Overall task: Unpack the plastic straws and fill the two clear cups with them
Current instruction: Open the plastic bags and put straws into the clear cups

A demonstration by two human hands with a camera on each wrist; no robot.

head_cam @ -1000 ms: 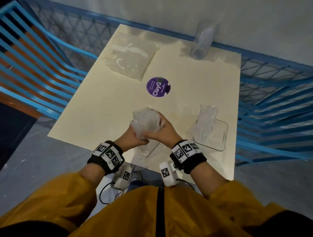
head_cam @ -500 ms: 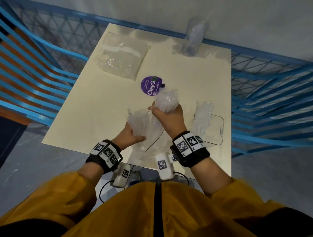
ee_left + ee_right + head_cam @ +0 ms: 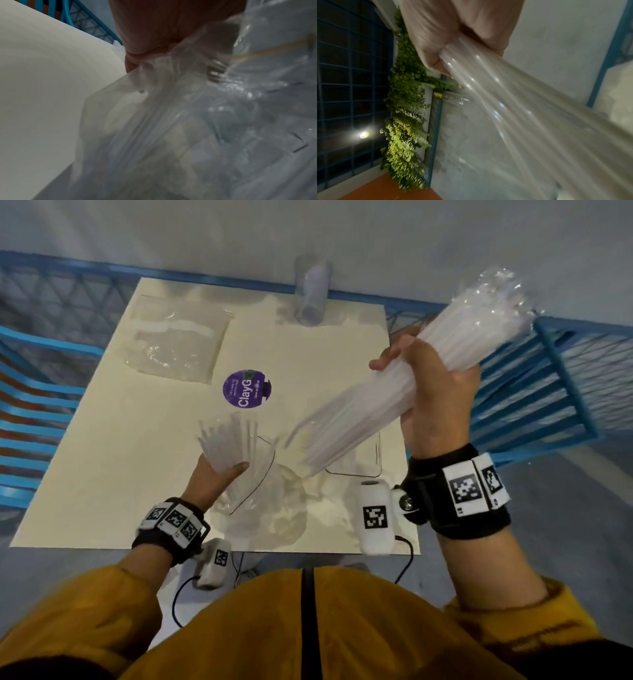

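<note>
While left fingers (image 3: 236, 469) pinch wrapper (image 3: 233, 440), right fingers (image 3: 383, 364) clamp straws (image 3: 376, 395) (slanting upper-right).

the table (image 3: 120, 460) lies bare along its left edge and near-left corner. a flat plastic bag (image 3: 178, 344) fills the far-left corner, a clear cup (image 3: 313, 292) stands at the far edge, and crumpled wrapping (image 3: 274, 508) crowds the near edge.

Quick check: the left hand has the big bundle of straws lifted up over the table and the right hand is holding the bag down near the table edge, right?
Sides are swapped. In the head view the right hand grips the raised bundle of straws, and the left hand holds the bag near the table edge.
</note>
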